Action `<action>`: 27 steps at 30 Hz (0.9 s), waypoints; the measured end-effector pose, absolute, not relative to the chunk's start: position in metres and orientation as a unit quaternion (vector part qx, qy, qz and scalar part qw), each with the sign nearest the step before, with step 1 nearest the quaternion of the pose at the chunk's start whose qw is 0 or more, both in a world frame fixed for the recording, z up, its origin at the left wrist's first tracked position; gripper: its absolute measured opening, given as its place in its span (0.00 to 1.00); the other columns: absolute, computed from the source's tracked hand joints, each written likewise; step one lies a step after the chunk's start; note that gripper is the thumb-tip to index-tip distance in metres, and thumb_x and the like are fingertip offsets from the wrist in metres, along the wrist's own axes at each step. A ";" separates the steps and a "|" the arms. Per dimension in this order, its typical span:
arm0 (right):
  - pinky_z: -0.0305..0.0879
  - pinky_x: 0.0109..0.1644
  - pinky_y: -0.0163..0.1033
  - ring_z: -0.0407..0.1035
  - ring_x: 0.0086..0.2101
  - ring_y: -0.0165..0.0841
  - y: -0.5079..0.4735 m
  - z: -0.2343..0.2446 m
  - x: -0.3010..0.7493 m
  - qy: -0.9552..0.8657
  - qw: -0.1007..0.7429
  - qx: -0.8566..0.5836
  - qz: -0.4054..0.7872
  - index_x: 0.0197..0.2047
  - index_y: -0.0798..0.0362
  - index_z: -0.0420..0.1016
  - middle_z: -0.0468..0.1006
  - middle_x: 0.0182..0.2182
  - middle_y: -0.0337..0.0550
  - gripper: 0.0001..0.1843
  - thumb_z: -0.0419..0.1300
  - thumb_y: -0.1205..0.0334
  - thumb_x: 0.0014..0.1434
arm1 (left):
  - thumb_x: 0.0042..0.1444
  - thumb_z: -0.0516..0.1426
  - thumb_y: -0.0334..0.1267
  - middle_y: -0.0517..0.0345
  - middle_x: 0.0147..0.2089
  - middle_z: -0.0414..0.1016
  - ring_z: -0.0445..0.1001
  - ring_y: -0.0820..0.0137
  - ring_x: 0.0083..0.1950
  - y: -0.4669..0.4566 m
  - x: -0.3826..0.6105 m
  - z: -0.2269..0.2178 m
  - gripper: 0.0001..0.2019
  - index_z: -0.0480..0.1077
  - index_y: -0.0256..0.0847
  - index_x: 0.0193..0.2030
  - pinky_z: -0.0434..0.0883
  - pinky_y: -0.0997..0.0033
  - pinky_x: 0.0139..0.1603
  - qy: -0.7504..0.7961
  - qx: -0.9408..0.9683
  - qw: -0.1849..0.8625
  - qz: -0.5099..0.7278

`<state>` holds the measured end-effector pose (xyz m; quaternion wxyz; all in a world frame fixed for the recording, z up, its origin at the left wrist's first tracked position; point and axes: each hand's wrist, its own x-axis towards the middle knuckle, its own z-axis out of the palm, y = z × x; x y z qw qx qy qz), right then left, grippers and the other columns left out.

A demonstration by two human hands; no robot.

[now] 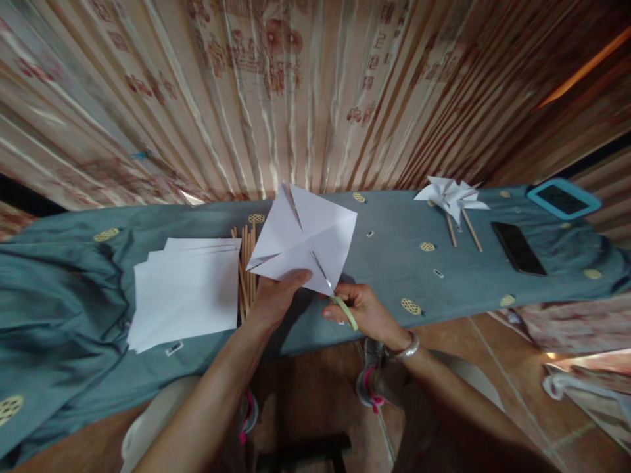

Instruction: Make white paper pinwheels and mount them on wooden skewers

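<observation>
A square sheet of white paper [325,223] is held up over the cloth by my left hand [279,295], its thumb pressed on the near edge and the other fingers hidden beneath. Slits run inward from two of the sheet's corners. In my right hand [362,307] is a pair of scissors [347,313] with light green handles. Their blades lie along the paper at its near right corner, pointing toward the middle. Left of the sheet lie several wooden sticks [246,263], close to my left hand, and beside them a stack of white paper [190,289].
Paper pinwheels [451,194] on sticks lie at the back right of the cloth-covered table [384,263]. Nearby are a dark phone [517,248] and a blue-framed tablet [564,198]. A patterned curtain [315,98] hangs along the far edge.
</observation>
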<state>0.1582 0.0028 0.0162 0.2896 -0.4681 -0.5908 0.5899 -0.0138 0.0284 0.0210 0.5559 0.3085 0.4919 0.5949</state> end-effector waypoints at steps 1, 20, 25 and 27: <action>0.44 0.21 0.30 0.47 0.20 0.22 0.003 0.016 0.158 -0.595 0.290 -0.466 0.587 0.26 0.56 0.70 0.56 0.18 0.30 0.25 0.69 0.42 0.44 | 0.33 0.68 0.31 0.56 0.37 0.79 0.76 0.66 0.39 0.028 -0.013 0.021 0.21 0.74 0.36 0.38 0.73 0.63 0.45 0.490 0.307 0.560 0.593; 0.57 0.24 0.31 0.62 0.20 0.25 0.004 0.010 0.153 -0.538 0.306 -0.469 0.630 0.24 0.55 0.71 0.70 0.17 0.35 0.24 0.71 0.43 0.41 | 0.33 0.68 0.32 0.55 0.36 0.80 0.76 0.65 0.38 0.028 -0.015 0.023 0.19 0.74 0.36 0.36 0.73 0.62 0.45 0.500 0.311 0.558 0.584; 0.57 0.23 0.31 0.62 0.20 0.26 0.005 0.011 0.153 -0.555 0.308 -0.460 0.621 0.24 0.54 0.71 0.70 0.17 0.34 0.24 0.70 0.42 0.43 | 0.32 0.68 0.32 0.56 0.37 0.79 0.75 0.65 0.39 0.027 -0.014 0.024 0.21 0.73 0.37 0.38 0.73 0.62 0.45 0.499 0.311 0.557 0.586; 0.56 0.23 0.31 0.61 0.20 0.25 0.005 0.011 0.154 -0.562 0.307 -0.461 0.614 0.23 0.54 0.70 0.69 0.17 0.34 0.24 0.70 0.42 0.43 | 0.32 0.68 0.32 0.56 0.37 0.79 0.75 0.65 0.39 0.027 -0.014 0.024 0.21 0.73 0.36 0.38 0.72 0.62 0.46 0.499 0.307 0.572 0.574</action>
